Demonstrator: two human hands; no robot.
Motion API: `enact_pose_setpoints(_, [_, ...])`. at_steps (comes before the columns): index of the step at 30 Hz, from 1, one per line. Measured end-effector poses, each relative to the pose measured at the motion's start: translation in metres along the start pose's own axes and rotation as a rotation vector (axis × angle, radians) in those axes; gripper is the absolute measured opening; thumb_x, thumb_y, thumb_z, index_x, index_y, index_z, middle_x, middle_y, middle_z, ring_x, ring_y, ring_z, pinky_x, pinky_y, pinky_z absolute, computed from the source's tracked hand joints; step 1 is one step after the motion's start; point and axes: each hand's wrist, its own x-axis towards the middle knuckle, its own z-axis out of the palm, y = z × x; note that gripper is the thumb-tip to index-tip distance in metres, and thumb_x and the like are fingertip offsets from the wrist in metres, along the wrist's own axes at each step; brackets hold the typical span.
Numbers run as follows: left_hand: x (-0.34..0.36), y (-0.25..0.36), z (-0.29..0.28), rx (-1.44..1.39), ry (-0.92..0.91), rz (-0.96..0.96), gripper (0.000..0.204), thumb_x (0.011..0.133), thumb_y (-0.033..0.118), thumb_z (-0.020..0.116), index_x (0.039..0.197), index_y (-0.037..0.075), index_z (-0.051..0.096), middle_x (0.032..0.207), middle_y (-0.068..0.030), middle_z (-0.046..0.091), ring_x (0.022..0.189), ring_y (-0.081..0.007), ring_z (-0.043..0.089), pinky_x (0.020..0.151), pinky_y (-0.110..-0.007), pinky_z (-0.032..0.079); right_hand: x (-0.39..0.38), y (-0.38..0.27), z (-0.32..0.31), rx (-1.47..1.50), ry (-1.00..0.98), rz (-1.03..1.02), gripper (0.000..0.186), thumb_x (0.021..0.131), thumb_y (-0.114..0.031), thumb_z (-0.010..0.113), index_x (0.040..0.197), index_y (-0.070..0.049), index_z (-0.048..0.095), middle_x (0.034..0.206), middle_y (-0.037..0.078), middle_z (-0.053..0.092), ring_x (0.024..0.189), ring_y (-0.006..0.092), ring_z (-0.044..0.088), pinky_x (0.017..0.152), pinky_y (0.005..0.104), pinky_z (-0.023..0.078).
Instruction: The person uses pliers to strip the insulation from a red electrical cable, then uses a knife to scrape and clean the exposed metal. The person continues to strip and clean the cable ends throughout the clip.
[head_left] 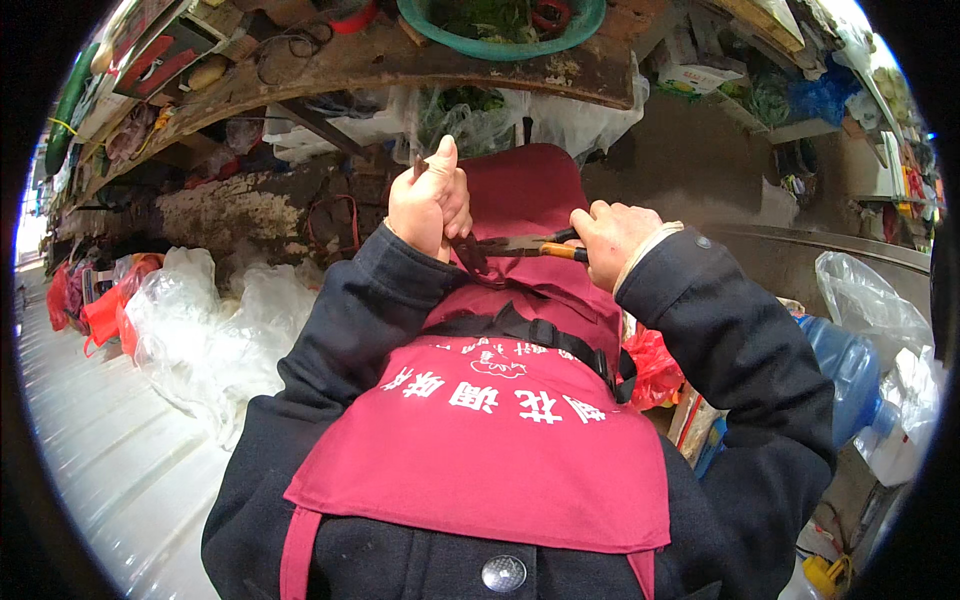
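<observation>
Both arms (345, 325) are being held bent; the left hand (430, 205) is being clenched thumb-up, the right hand (614, 242) curled.

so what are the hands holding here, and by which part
The right hand holds a pliers-like tool by its handles. The left hand grips a dark, rusty-looking piece around its middle; what it is, I can't tell.

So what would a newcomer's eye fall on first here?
Probably the crimson apron filling the centre. In front of it, the left hand grips a dark brown implement, the right hand a two-handled tool. Then perhaps the teal basin at top centre and white plastic bags at left.
</observation>
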Motion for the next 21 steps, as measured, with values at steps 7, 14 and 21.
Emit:
enact_pose_setpoints(7, [-0.001,-0.008,-0.004,-0.046,-0.065,0.024,0.059,0.11,0.046,0.049,0.061,0.018,0.033,0.05,0.0006,0.032,0.039,-0.0141,0.031,0.045,-0.033,0.032,0.012,0.028,0.037,0.025,0.134,-0.12,0.022,0.093,-0.024,0.069,0.106,-0.007,0.063,0.094,0.014,0.066,0.088,0.0359,0.069,0.075,0.0461,0.056])
enact_pose_setpoints(14, [0.003,-0.018,-0.002,-0.042,-0.071,0.008,0.058,0.111,0.044,0.049,0.061,0.017,0.034,0.051,0.0004,0.032,0.04,-0.0142,0.031,0.045,-0.033,0.032,0.03,0.056,0.075,0.058,0.344,-0.285,0.02,0.09,-0.021,0.072,0.104,-0.009,0.064,0.091,0.009,0.066,0.085,0.0325,0.068,0.072,0.0435,0.055])
enact_pose_setpoints(21, [0.005,-0.024,-0.003,-0.043,-0.058,0.01,0.057,0.11,0.043,0.051,0.062,0.017,0.034,0.051,0.0004,0.032,0.041,-0.0143,0.031,0.046,-0.033,0.031,0.046,0.059,0.098,0.152,0.262,-0.271,0.024,0.088,-0.019,0.07,0.111,-0.011,0.064,0.099,0.011,0.067,0.094,0.0321,0.069,0.076,0.0441,0.057])
